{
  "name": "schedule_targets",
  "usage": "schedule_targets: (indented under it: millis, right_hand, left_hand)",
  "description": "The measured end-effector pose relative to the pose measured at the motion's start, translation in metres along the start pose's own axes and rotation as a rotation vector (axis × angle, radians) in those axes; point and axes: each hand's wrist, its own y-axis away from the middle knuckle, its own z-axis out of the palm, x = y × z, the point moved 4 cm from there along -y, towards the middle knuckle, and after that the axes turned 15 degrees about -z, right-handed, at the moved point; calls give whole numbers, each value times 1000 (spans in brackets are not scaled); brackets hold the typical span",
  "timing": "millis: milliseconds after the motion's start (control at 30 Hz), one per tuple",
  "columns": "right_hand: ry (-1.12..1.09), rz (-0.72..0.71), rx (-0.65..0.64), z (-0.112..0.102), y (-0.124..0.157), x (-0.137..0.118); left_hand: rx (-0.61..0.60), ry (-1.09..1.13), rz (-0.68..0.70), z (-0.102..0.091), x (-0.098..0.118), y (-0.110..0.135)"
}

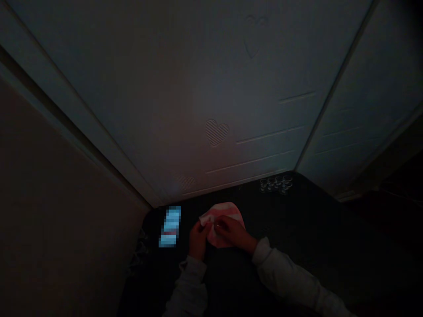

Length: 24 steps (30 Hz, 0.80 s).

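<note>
While grasping pink-and-white striped cloth (228, 210) in left hand (198, 241), cannot tell right hand's (235, 231) grip, nor contents of far-right clear round cups (278, 182).

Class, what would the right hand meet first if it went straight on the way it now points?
Probably the pink cloth, then the left hand; depth is unclear in this dim picture.

Bright phone (170, 227), clear cups (279, 184) on dark table (297, 229)

Dim light; pale panel (148, 88), embossed hearts (217, 133); dark tabletop (297, 220) against panel.
</note>
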Motion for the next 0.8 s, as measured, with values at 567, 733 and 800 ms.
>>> schedule_targets:
  millis: [567, 733, 800]
  right_hand:
    - [29, -21, -18, -1, -1, -4]
    - [28, -24, -21, -3, -1, -8]
    - [19, -17, -19, -4, -1, -8]
  left_hand:
    - [8, -11, 29, -3, 1, -1]
    - [-2, 3, 33, -1, 4, 2]
    - [-15, 3, 32, 0, 4, 3]
